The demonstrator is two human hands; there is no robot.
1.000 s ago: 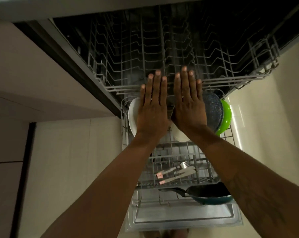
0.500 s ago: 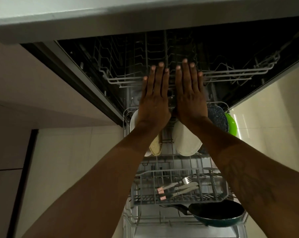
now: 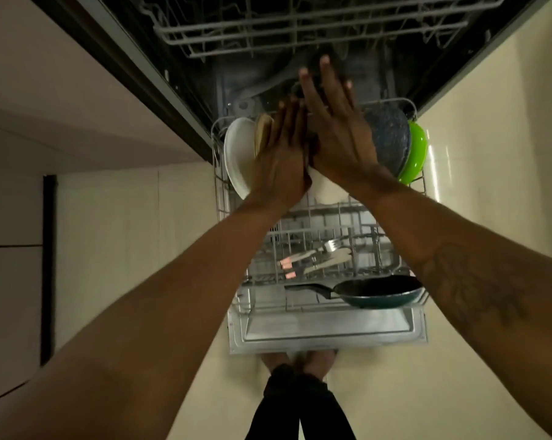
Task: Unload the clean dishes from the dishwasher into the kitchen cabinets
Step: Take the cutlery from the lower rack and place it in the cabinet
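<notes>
The dishwasher's lower rack (image 3: 219, 198) is pulled out over the open door (image 3: 328, 331). At its back stand a white plate (image 3: 238, 154), a beige plate (image 3: 262, 131), a white bowl (image 3: 327, 190), a speckled dark bowl (image 3: 388, 138) and a green bowl (image 3: 415, 154). Cutlery (image 3: 319, 255) lies in the rack's basket, and a teal frying pan (image 3: 379, 292) sits at the front. My left hand (image 3: 282, 157) and right hand (image 3: 335, 128) hover flat over the plates, fingers straight, holding nothing. The right hand reaches further in and partly overlaps the left.
The empty upper rack (image 3: 300, 30) sits pushed into the dark dishwasher tub above the hands. Pale cabinet fronts (image 3: 11, 281) line the left side and pale floor tiles (image 3: 477, 138) lie on both sides. My feet (image 3: 300, 360) stand at the door's front edge.
The upper rack has slid back into the tub. Both hands have dropped lower over the plates, and the right hand now crosses slightly over the left.
</notes>
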